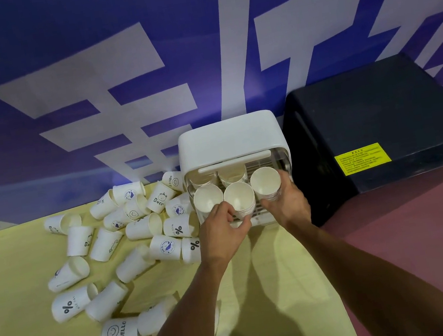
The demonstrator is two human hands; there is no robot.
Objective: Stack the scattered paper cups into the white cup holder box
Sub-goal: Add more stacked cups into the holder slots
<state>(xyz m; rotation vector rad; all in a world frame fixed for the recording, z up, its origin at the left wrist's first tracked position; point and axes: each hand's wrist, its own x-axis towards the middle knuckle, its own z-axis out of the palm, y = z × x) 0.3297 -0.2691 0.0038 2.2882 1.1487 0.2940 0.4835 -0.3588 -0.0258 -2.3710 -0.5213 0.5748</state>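
Note:
The white cup holder box [228, 137] stands open at the far right of the yellow mat, with several upright stacks of paper cups inside. My left hand [221, 231] grips the middle front stack [239, 198] near its base. Around the right front stack [265, 181] my right hand [286, 201] curls from the side. A third stack [208, 199] stands at the front left, untouched. Several printed paper cups [142, 226] lie scattered on their sides to the left of the box.
The yellow mat [16, 287] lies on a reddish floor [412, 224]. A black box [375, 120] with a yellow label stands right beside the holder. A blue and white banner wall [140, 64] rises behind everything.

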